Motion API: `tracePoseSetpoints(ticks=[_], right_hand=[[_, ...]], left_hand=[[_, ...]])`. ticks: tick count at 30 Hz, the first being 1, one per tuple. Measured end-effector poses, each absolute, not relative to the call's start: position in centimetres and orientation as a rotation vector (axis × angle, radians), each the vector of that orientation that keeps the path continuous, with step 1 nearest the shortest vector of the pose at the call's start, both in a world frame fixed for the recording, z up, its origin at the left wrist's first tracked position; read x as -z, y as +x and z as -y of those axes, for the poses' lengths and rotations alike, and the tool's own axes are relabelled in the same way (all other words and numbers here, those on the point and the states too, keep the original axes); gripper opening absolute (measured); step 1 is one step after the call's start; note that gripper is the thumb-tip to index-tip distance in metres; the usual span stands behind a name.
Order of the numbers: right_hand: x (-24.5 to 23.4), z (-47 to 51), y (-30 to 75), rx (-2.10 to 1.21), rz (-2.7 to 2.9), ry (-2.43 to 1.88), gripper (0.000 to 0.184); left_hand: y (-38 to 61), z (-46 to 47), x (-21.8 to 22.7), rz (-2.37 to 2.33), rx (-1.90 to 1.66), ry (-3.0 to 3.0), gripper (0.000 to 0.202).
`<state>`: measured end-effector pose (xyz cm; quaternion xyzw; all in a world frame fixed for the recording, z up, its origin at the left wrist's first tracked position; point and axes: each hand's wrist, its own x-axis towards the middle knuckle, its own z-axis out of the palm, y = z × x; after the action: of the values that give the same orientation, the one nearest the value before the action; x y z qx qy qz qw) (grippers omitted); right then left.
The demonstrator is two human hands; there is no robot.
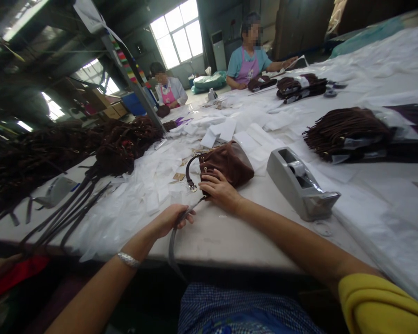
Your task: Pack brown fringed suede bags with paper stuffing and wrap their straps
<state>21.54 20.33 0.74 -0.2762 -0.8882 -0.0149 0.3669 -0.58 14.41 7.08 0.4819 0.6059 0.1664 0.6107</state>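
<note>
A small brown handbag (235,162) lies on its side on the white table in front of me. My right hand (223,190) rests on its near side with the fingers stretched over the leather. From the bag's near end a long dark strap (173,246) runs to my left hand (176,219), whose fingers close round it. Past that hand the strap hangs over the table's front edge. A short belt-like handle with a metal buckle (192,187) curves out from the bag's left side.
A grey tape dispenser (299,183) stands right of the bag. Plastic bags and white paper (139,199) cover the table to the left and behind. Dark straps (80,204) hang at the left; bundled brown straps (351,130) lie right. Two people (249,65) sit across the table.
</note>
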Motion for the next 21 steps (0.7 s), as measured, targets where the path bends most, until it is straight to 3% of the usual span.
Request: tracePoseSetpoints(ticks=[6, 11, 15, 21], right_hand=[[-0.2, -20.8, 21.1, 0.045, 2.245, -0.617, 0.01], [-0.1, -20.5, 20.8, -0.009, 2.219, -0.561, 0.015], [0.1, -20.3, 20.8, -0.045, 2.237, -0.636, 0.034], [0.5, -20.6, 21.2, -0.027, 2.327, -0.59, 0.018]], left_hand=[[0.5, -15.3, -6.7, -1.389, -0.372, 1.069, 0.037], [1.7, -16.7, -6.2, -1.363, -0.401, 1.046, 0.032], [2.0, -17.1, -6.1, -1.361, -0.4, 1.021, 0.03], [1.8, -15.3, -6.7, -1.312, -0.464, 0.996, 0.043]])
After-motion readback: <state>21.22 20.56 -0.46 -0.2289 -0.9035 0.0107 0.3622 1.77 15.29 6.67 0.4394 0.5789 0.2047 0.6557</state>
